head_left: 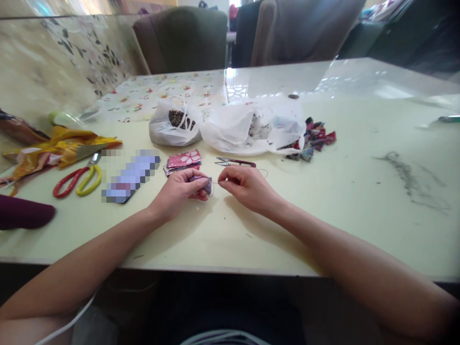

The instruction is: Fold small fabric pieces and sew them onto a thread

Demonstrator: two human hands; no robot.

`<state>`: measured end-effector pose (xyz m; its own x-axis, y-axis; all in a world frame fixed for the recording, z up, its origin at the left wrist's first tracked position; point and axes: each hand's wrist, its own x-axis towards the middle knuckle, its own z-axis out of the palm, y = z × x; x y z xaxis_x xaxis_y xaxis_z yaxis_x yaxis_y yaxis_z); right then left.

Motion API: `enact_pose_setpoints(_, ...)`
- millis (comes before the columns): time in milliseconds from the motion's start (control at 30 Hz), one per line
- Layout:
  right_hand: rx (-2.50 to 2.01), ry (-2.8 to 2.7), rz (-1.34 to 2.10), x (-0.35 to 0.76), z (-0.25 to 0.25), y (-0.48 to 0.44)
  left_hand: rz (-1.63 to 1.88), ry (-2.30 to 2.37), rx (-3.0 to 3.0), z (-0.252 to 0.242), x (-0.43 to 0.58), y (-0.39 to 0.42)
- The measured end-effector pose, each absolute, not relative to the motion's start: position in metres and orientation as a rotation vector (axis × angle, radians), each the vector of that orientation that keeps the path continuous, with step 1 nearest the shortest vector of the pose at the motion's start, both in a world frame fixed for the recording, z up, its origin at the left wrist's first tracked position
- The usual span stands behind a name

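Observation:
Between the thumb and fingers of my left hand (187, 186) is a small purple-grey fabric piece (207, 186), partly covered by the fingers. A thin loop of thread hangs beside it. My right hand (247, 184) is closed in a pinch just to the right, on a fine sewing thread (214, 182) that reaches the fabric; a needle in those fingertips cannot be made out. Behind my hands lie thread snips (235, 162), blades pointing left, and a stack of patterned fabric pieces (184, 159), pink flowered on top.
Red-and-yellow-handled scissors (77, 181), a blurred-out phone-like object (131, 177) and yellow cloth (61, 146) lie left, near a dark purple cylinder (27, 212). Farther back are a bag of dark grains (176, 127), a white plastic bag (230, 129), sewn fabric bits (318, 136); thread scraps (406, 177) lie right.

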<state>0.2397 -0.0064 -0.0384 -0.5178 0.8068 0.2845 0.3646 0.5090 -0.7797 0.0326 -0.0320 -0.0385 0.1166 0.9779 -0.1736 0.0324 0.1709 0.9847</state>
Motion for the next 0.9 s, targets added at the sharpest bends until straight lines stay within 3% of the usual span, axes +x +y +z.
enact_pose_setpoints(900,-0.94,-2.1,0.87,0.2395,-0.0384,-0.0069,0.962,1.213,1.154,-0.0374,0.0326,-0.0327)
